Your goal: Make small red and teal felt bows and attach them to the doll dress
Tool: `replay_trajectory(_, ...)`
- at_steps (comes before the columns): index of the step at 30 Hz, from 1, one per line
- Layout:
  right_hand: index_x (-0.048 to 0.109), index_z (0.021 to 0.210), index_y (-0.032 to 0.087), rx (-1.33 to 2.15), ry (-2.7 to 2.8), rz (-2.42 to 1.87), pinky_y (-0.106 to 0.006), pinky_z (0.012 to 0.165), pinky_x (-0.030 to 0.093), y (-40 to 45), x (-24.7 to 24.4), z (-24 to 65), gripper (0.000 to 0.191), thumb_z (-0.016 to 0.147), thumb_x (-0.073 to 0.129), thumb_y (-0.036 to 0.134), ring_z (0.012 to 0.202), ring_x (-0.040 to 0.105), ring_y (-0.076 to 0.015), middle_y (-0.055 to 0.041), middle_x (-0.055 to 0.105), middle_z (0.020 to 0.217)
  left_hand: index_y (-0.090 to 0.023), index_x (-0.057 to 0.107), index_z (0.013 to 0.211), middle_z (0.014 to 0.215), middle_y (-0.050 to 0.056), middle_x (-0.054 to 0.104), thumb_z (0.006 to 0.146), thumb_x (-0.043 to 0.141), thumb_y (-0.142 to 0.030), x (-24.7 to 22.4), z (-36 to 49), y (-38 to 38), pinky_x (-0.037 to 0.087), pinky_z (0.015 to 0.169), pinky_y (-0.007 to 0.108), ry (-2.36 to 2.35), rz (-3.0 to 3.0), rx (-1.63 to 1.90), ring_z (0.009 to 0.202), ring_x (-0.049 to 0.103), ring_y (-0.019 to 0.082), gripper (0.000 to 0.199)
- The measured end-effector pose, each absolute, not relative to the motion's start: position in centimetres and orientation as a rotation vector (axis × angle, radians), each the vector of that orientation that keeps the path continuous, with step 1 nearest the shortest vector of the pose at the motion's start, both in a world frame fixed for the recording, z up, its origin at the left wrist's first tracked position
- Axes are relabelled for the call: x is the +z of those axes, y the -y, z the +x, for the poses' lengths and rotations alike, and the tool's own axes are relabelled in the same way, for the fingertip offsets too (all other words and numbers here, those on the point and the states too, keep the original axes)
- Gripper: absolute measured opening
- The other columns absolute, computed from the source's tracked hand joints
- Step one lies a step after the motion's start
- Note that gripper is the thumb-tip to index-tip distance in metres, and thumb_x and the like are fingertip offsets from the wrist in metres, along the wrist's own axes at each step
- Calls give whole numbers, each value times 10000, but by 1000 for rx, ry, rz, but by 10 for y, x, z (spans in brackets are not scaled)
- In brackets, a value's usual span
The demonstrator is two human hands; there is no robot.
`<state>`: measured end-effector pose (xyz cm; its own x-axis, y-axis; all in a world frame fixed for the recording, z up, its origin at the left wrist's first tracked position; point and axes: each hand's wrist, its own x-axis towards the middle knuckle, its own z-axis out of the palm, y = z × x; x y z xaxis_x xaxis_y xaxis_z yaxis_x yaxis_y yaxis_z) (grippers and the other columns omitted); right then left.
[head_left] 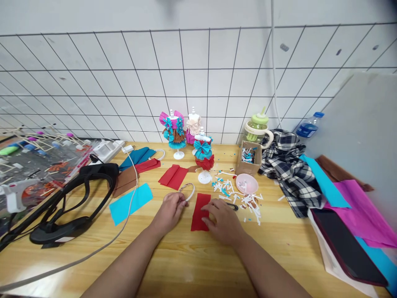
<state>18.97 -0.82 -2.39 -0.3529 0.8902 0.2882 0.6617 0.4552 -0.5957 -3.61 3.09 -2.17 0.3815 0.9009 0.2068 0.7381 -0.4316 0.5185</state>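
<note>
My left hand (170,212) is closed, its fingertips pinching the near edge of a thin white ring that looks like a roll of tape (192,191). My right hand (223,220) rests on the right side of a red crepe paper piece (199,213), thumb and fingers curved and apart. The paper lies flat on the table between both hands. Partly hidden behind my right hand is a small black-handled tool (232,206). Just beyond stands a mini dress form (204,157) with blue and red paper ruffles. A folded red paper (173,176) lies past my left hand.
Two more dressed forms (176,132) stand by the tiled wall. White scraps (251,205), a pink dish (247,184) and a cardboard box (249,159) are to the right, with a phone (347,244) farther over. A cable (124,223) and black headset (77,223) lie left.
</note>
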Motion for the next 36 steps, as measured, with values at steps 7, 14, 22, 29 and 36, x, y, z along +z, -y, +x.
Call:
replay_trajectory(7,526,1240,239,703,1718,-1287,-304,710,492,15,-15,174,393,850,562,268,789,592,-166,-54,650,1037,-193,498,986,900,75,649,889,430,-215,-24,-10,-8,464,880,399,-987,2418,729,888,593,209,121)
replay_trajectory(14,490,1302,255,728,1741,-1188,-293,675,494,15,-24,176,504,814,613,281,819,589,-179,-57,642,1010,-216,498,1188,1130,99,650,943,370,-216,-31,-12,-12,462,928,365,-874,2442,593,1049,593,208,276)
replay_trajectory(22,582,1101,225,602,1789,-1277,-305,707,471,14,-24,176,274,829,608,232,782,588,-176,-33,664,900,-215,544,1103,1028,74,681,949,390,-246,-32,-13,-13,481,843,311,-935,2417,538,942,624,195,220)
replay_trajectory(29,610,947,235,639,1839,-1228,-327,793,470,16,-21,175,114,849,569,192,905,601,-196,-32,681,1040,-211,518,1152,1012,80,681,951,387,-250,-34,-15,-14,494,817,316,-968,2447,531,919,630,200,243)
replay_trajectory(36,545,1151,229,685,1697,-1255,-306,699,492,16,-31,172,334,823,606,226,818,608,-181,-46,675,978,-200,496,1210,1196,98,619,945,350,-174,-28,-12,-17,434,1005,373,-786,2342,650,1139,555,210,304)
